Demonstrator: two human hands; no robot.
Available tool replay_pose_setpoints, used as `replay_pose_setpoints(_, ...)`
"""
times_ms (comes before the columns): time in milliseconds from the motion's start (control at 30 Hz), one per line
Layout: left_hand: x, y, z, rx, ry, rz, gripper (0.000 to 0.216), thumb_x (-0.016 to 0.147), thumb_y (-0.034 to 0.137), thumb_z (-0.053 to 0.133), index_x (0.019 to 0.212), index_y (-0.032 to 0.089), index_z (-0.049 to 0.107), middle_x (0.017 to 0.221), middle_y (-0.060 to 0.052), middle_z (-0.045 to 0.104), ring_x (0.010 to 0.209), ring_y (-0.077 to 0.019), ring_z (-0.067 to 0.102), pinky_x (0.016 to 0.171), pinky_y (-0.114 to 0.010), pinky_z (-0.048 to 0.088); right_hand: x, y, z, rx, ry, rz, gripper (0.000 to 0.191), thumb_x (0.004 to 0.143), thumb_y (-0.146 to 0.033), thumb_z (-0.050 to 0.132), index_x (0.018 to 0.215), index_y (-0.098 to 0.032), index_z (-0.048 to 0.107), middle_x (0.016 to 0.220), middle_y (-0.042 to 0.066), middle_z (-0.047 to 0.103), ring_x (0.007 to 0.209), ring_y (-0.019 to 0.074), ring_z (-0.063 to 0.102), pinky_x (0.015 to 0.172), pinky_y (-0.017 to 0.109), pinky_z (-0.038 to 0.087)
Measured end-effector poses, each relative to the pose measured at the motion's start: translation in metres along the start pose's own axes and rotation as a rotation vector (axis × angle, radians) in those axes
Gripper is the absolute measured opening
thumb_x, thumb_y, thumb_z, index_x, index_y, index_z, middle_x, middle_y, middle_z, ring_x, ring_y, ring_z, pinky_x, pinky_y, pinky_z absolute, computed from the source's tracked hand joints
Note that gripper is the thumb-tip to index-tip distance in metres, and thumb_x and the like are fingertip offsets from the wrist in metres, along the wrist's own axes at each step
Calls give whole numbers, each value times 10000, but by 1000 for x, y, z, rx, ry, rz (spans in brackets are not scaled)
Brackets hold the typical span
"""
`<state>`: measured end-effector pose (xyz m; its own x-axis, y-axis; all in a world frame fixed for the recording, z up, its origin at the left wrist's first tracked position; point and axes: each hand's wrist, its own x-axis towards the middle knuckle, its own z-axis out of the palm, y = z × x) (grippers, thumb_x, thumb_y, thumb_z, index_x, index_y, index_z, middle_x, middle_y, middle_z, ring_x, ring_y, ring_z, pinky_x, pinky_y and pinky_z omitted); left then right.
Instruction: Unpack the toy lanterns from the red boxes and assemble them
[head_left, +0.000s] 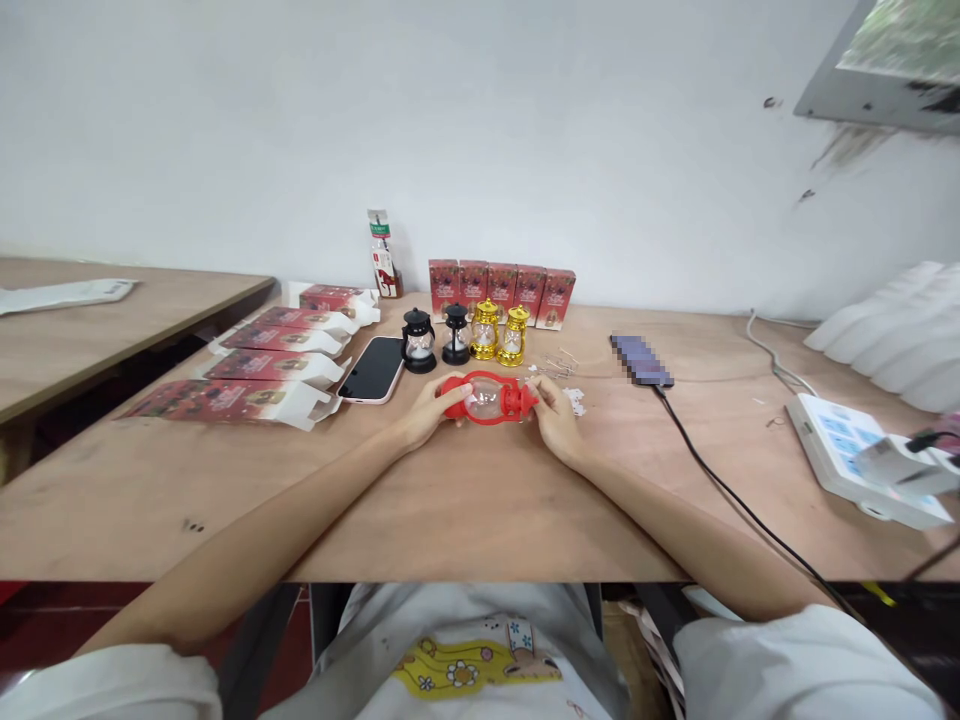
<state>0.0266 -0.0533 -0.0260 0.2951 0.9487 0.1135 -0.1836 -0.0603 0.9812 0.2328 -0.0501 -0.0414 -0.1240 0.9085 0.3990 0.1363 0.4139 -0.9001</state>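
White shirt [465, 620] | left hand [429, 412], right hand [556, 415]: grip holding red lantern [491, 400] | black lanterns [418, 332], gold lanterns [484, 328], boxes [502, 282] beyond

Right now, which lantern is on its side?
The red lantern, held between both hands, its cap pointing right. The two black lanterns and two gold lanterns all stand upright.

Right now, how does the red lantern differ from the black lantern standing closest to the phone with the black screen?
Colour: the red lantern is bright red, while the black lantern has a black frame.
Pose: the red lantern is held on its side; the black lantern stands upright on the table.
Both have a see-through middle part.
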Motion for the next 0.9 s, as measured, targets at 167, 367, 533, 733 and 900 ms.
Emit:
replay_pose_setpoints(167,-1,4,3,46,41,-16,436,631,473,744,855,145,565,732,3,555,579,-100,538,427,-198,451,-2,1,-1,-55,128,-19,333,886,-516,433,732,-222,458,584,-56,459,501,106,419,527,247,333)
replay_pose_setpoints(367,-1,6,5,65,53,-9,459,610,473,759,865,141,570,817,-26,572,650,-123,565,428,-208,503,-2,2,-2,-132,204,-74,326,904,-497,406,732,-223,447,593,-46,440,569,124,437,590,263,341)
replay_pose_setpoints(533,-1,6,4,42,42,-31,454,610,459,766,876,140,581,877,-44,579,719,-144,589,485,-247,558,-1,4,-1,-120,180,-77,346,897,-530,395,731,-228,428,619,-41,426,580,126,416,590,264,337)
replay_pose_setpoints(733,-2,6,3,44,-26,-35,453,621,456,761,888,139,577,878,-54,595,716,-163,614,499,-282,574,3,6,1,54,9,-28,385,843,-591,455,720,-229,414,643,-42,420,569,112,386,533,239,323)
replay_pose_setpoints(900,-3,7,3,44,-49,-31,461,616,455,762,904,146,576,904,-57,588,726,-170,613,471,-283,575,3,2,2,87,12,-63,385,837,-586,470,709,-225,427,668,-33,438,606,115,411,559,240,342)
